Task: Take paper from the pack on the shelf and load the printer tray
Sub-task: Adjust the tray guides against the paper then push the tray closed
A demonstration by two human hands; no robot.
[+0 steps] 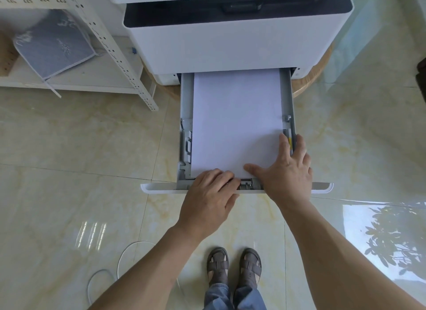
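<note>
While the glossy cream marble-tile floor (69, 148) fills most of the frame, the white box-shaped printer (230, 44) sits upper centre. Grey plastic pull-out tray (185, 116) extends down to mid-frame; white paper stack (235, 120) lies flat inside. Right hand (285, 171), fingers spread, flat on the stack's lower right corner, fingertips over the side guide. Left hand (211, 194), fingers curled at the stack's near edge; whether they pinch anything, cannot tell.

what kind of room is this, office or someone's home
Hard to say: likely a small office or storeroom. A large white printer with its paper tray open, a slotted metal shelf with numbered labels, glossy tiled floor.
</note>
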